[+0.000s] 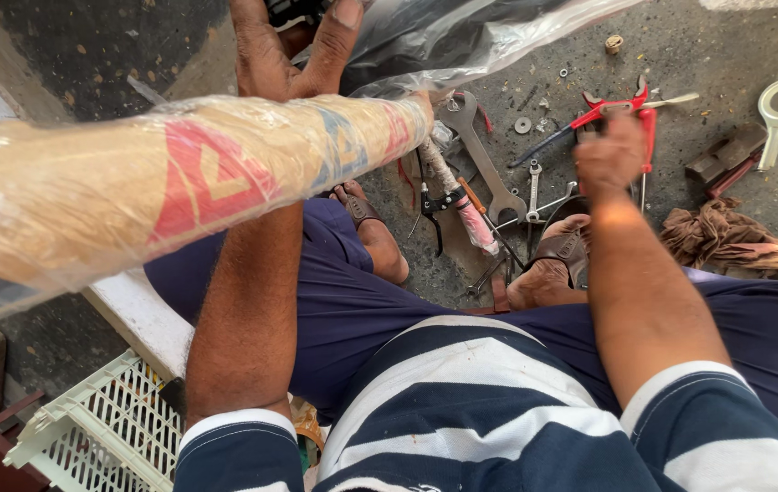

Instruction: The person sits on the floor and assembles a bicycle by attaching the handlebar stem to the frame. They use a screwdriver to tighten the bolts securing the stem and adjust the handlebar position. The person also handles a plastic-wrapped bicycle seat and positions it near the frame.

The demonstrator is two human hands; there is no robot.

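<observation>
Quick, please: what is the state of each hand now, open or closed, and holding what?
Left hand: fingers spread open, resting behind the plastic-wrapped tube.
Right hand: closed above the tools; what it holds cannot be told.

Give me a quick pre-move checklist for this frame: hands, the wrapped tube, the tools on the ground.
1. Left hand on the plastic-wrapped tube: not ok, fingers are spread behind it, no closed grip visible.
2. Right hand grip: cannot tell, it is a fist blurred over the tools; what it holds is hidden.
3. Red-handled cutters within reach: ok, lying right beside the right hand.
4. Big spanner free: ok, flat on the ground, nothing on it.
5. Feet clear of tools: not ok, sandalled right foot sits among the loose tools.
6. Tube's wrap intact: ok where visible.
</observation>
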